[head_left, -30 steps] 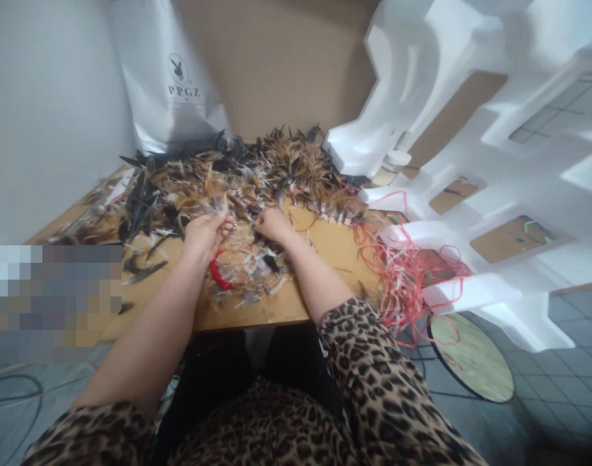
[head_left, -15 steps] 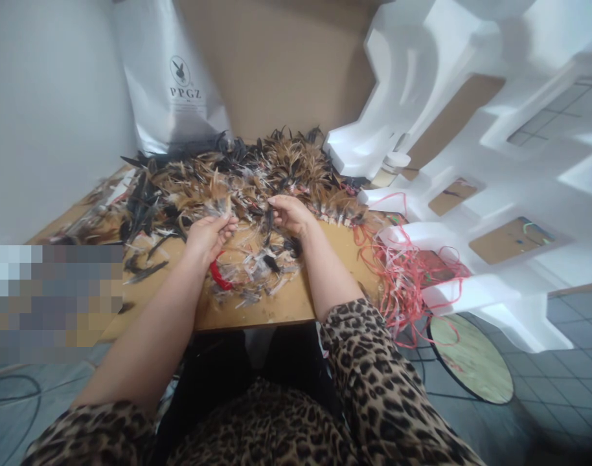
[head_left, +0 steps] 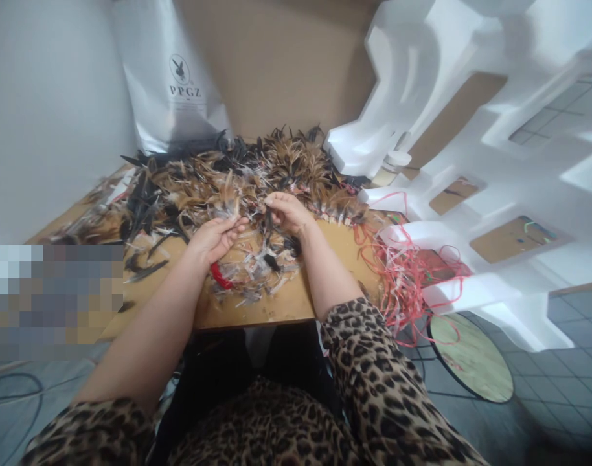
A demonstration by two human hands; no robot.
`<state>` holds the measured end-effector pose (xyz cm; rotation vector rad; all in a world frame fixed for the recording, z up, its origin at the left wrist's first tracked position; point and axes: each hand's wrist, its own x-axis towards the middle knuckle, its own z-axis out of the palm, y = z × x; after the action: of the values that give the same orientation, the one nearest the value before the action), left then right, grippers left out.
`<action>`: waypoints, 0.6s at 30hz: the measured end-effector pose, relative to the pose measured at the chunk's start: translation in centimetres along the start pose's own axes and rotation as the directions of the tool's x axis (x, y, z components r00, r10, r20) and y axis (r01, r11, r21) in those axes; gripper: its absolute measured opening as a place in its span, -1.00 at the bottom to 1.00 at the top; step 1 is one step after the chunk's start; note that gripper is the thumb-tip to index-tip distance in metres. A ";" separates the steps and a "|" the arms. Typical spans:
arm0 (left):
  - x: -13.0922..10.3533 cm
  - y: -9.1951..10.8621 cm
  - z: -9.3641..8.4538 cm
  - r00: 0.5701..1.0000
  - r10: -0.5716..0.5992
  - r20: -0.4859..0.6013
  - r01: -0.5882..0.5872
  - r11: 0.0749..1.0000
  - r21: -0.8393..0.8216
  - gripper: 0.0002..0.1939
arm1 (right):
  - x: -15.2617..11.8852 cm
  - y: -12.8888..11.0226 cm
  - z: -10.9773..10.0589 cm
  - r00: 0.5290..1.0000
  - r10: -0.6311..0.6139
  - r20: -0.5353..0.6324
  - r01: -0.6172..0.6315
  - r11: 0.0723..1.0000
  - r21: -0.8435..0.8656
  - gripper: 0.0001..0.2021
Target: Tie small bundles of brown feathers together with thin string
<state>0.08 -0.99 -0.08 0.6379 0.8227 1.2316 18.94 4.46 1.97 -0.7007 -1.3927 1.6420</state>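
Observation:
My left hand [head_left: 219, 238] is closed, thumb against fingers, on a small bunch of brown feathers [head_left: 228, 199] with pale fluffy bases. To its right, my right hand [head_left: 287, 212] pinches a dark feather [head_left: 269, 223] that hangs down from the fingertips. The two hands are a short distance apart over the near side of a big feather pile [head_left: 189, 184], brown and black. Below them, loose feather scraps [head_left: 257, 275] lie on the wooden table [head_left: 257, 315]. A red strip [head_left: 221, 277] curves on the table beneath my left wrist.
White foam pieces [head_left: 403, 84] with cut-outs stand at the right, a white-lidded jar [head_left: 396, 160] beside them. Tangled pink ribbon [head_left: 405, 285] hangs over the table's right edge, above a round stool [head_left: 471, 359]. A white printed bag [head_left: 179, 97] is at the back.
My left hand has moved slightly right, closer to my right hand, with the brown feathers showing more upright. My right hand has shifted a little left.

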 end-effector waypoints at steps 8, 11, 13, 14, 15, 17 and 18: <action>-0.6 0.2 0.2 0.991 -0.093 0.094 0.092 0.996 0.015 -0.93 | 0.1 0.0 1.3 0.999 -0.023 0.048 0.035 0.968 -0.248 -0.70; -0.5 0.1 -0.1 0.987 -0.109 0.117 0.107 0.994 0.028 -0.92 | 0.1 -0.1 1.3 0.998 -0.035 0.046 0.047 0.962 -0.270 -0.71; -0.4 0.1 -0.2 0.985 -0.114 0.130 0.110 0.993 0.033 -0.92 | 0.1 -0.1 1.4 0.998 -0.047 0.033 0.054 0.962 -0.269 -0.71; -0.3 0.0 -0.2 0.985 -0.113 0.134 0.110 0.993 0.031 -0.92 | 0.1 -0.1 1.4 0.998 -0.051 0.032 0.057 0.963 -0.262 -0.71; -0.3 0.0 -0.3 0.985 -0.111 0.134 0.109 0.994 0.027 -0.91 | 0.1 -0.1 1.5 0.998 -0.052 0.033 0.058 0.966 -0.253 -0.71; -0.2 -0.1 -0.2 0.988 -0.102 0.115 0.100 0.995 0.018 -0.90 | 0.1 -0.2 1.6 0.998 -0.050 0.034 0.056 0.971 -0.232 -0.69; -0.3 -0.1 -0.1 0.991 -0.093 0.100 0.092 0.996 0.013 -0.90 | 0.1 -0.2 1.6 0.998 -0.045 0.034 0.051 0.974 -0.220 -0.68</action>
<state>-0.03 -1.26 -0.16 0.6565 0.7657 1.1035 17.59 3.78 2.50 -0.7663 -1.6172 1.4786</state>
